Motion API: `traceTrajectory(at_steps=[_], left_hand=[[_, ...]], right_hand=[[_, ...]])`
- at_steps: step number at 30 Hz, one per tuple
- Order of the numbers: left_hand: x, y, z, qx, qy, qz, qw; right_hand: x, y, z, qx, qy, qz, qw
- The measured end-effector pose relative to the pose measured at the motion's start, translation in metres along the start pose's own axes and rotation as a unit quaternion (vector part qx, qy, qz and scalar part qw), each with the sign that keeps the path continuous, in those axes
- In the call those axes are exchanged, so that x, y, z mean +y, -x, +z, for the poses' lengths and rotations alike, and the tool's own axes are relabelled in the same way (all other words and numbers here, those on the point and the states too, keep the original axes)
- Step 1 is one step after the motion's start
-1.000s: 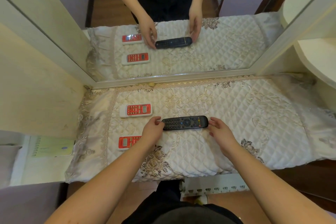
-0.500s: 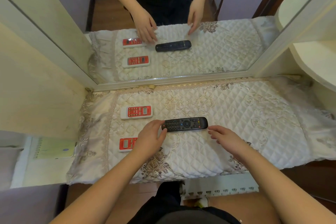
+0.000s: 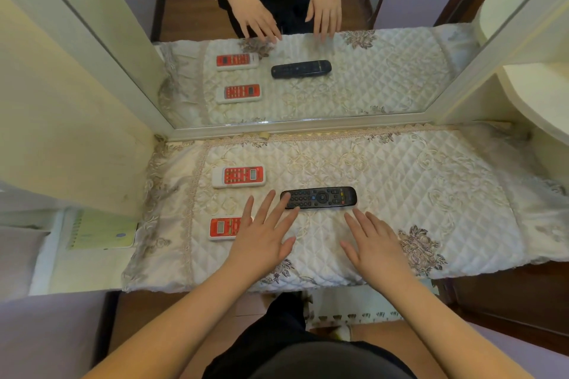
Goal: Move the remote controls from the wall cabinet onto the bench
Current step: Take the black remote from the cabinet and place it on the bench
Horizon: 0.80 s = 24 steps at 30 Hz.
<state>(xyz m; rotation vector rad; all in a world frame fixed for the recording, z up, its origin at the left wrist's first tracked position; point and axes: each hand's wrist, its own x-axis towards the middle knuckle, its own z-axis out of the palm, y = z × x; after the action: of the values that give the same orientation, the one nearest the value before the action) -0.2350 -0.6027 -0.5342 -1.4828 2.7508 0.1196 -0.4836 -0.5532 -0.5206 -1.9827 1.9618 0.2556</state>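
Both hands withdrawn, fingers spread: left hand (image 3: 261, 237), right hand (image 3: 374, 244); black remote (image 3: 318, 197) released.

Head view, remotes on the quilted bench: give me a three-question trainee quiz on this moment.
1. How many remote controls lie on the quilted cover, not counting the mirror reflections?
2. True or false: the left hand grips the black remote.
3. Which remote does the left hand partly hide? A) the far red-and-white remote B) the near red-and-white remote C) the black remote

Key:
1. Three.
2. False; both the left hand and the right hand are flat with spread fingers, holding nothing.
3. B.
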Motion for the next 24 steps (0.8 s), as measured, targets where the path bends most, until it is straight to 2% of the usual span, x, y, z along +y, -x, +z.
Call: traceTrajectory(at_steps=[10,14,18,24], left_hand=[[0.029,0.037,-0.002,-0.010,-0.003,-0.034,0.999],[0.058,0.056,-0.014,0.014,-0.017,-0.029,0.999],[0.102,0.081,-0.024,0.024,-0.018,-0.090,0.995],[0.139,0.127,-0.032,0.012,-0.044,-0.129,0.991]], right_hand=[[-0.004,0.032,0.013,0.041,0.039,-0.012,0.998],[0.004,0.062,0.020,0.064,0.048,-0.024,0.997],[0.023,0.095,0.027,0.069,0.047,-0.033,0.996],[0.044,0.143,0.031,0.065,0.034,-0.036,0.997]])
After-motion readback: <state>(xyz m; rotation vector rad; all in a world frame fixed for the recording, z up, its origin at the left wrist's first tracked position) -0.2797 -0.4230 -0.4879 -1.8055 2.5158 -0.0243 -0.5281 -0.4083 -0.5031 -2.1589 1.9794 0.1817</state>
